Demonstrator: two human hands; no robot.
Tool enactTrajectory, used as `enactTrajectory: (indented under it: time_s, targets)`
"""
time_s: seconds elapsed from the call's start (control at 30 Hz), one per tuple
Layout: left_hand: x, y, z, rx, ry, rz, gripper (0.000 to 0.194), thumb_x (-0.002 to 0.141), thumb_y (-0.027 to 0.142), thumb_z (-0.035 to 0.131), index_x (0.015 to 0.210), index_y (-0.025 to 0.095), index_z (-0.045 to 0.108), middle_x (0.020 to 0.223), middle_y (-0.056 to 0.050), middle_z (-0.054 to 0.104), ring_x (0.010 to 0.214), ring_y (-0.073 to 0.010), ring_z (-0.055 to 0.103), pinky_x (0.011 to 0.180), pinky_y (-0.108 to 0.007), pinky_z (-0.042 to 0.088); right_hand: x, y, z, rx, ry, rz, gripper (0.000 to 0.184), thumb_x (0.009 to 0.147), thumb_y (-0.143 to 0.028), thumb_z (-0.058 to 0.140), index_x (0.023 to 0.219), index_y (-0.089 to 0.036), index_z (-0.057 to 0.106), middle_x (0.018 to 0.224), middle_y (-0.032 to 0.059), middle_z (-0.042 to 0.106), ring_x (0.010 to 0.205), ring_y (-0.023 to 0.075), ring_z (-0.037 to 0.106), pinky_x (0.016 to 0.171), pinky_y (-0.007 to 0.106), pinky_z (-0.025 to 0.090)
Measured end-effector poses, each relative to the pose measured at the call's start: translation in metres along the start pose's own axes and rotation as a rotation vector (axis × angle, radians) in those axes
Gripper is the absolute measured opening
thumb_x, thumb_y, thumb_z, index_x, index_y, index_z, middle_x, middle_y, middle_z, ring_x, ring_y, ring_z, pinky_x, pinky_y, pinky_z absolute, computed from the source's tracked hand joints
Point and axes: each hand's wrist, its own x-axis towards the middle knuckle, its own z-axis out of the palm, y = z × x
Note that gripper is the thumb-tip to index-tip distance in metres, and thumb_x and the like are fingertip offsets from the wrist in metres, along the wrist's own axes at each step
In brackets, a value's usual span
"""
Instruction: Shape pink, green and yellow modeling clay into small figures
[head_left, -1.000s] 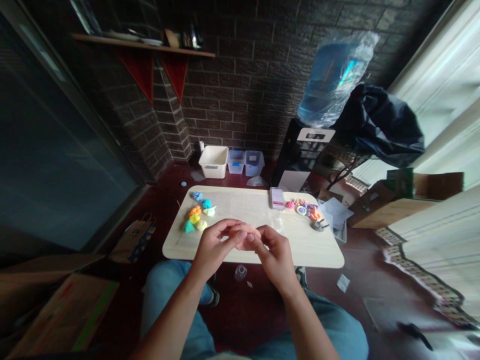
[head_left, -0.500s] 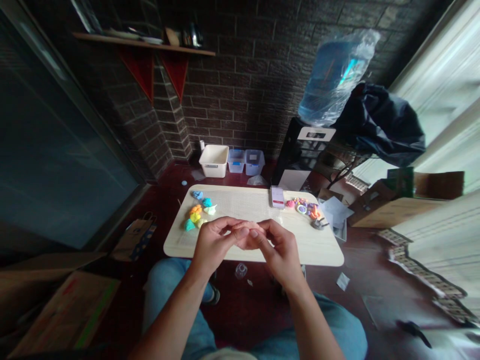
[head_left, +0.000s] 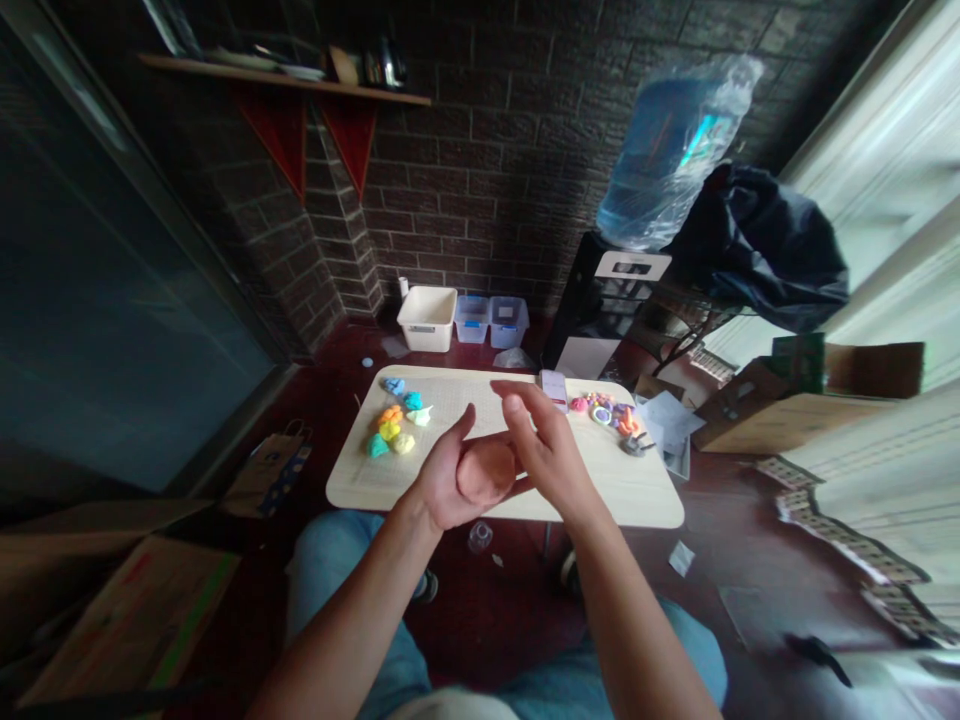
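Observation:
A round, flattened piece of reddish-brown modelling clay lies on the upturned palm of my left hand, whose thumb points up and away from it. My right hand is open with its fingers stretched out, just right of and above the clay; whether its edge touches my left fingers I cannot tell. Both hands are over the near side of a small pale table. Left of them sit several lumps of coloured clay in blue, orange, yellow, green and white.
A phone stands at the table's far side. Pink, purple, orange and grey clay shapes lie at the right end. Plastic bins and a water dispenser stand beyond the table. A small clear container is on the floor.
My hands were pinching the clay together by its edges. Now it rests flat on my left palm, and my right hand has let go and opened.

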Motion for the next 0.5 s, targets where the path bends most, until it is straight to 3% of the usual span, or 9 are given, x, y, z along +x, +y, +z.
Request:
enactTrajectory:
  time_s: [0.07, 0.13, 0.23, 0.4, 0.5]
  targets:
    - [0.002, -0.003, 0.001, -0.02, 0.0, 0.052, 0.065, 0.094, 0.06, 0.031, 0.11, 0.008, 0.065, 0.096, -0.015, 0.074, 0.098, -0.0264, 0.068, 0.089, -0.038, 0.049, 0.008, -0.001, 0.014, 0.005, -0.011, 0.061, 0.051, 0.101, -0.05, 0.026, 0.106, -0.02, 0.068, 0.104, 0.0097, 0.071, 0.101, 0.0215, 0.065, 0.087, 0.034, 0.047]
    - [0.002, -0.007, 0.004, -0.02, 0.008, 0.124, 0.057, 0.093, 0.059, 0.037, 0.108, 0.012, 0.066, 0.097, -0.011, 0.074, 0.101, -0.0253, 0.067, 0.089, -0.036, 0.049, 0.011, 0.0, 0.026, -0.098, -0.076, 0.122, 0.063, 0.1, -0.055, 0.023, 0.079, -0.019, 0.07, 0.082, 0.009, 0.072, 0.084, 0.0212, 0.068, 0.078, 0.032, 0.046]
    - [-0.002, -0.014, 0.01, 0.005, 0.082, 0.221, 0.05, 0.092, 0.059, 0.042, 0.098, 0.017, 0.068, 0.094, -0.008, 0.074, 0.101, -0.0232, 0.067, 0.087, -0.034, 0.051, 0.006, 0.0, 0.035, -0.218, -0.087, 0.18, 0.073, 0.098, -0.061, 0.021, 0.048, -0.02, 0.055, 0.05, 0.0054, 0.058, 0.053, 0.0167, 0.058, 0.056, 0.028, 0.037]
    - [-0.014, -0.034, 0.03, 0.031, 0.251, 0.399, 0.042, 0.092, 0.054, 0.048, 0.1, 0.018, 0.068, 0.092, -0.006, 0.073, 0.101, -0.0218, 0.067, 0.086, -0.032, 0.053, -0.007, -0.007, 0.032, -0.234, -0.027, 0.08, 0.071, 0.099, -0.059, 0.017, 0.042, -0.022, 0.037, 0.039, -0.0015, 0.034, 0.039, 0.0108, 0.031, 0.046, 0.029, 0.02]
    - [-0.016, -0.048, 0.037, 0.052, 0.366, 0.524, 0.038, 0.088, 0.052, 0.056, 0.095, 0.017, 0.069, 0.091, -0.005, 0.072, 0.101, -0.0209, 0.066, 0.087, -0.029, 0.052, -0.014, -0.01, 0.032, -0.192, 0.005, -0.026, 0.067, 0.099, -0.056, 0.017, 0.046, -0.022, 0.038, 0.042, -0.0012, 0.036, 0.041, 0.0114, 0.031, 0.046, 0.029, 0.021]
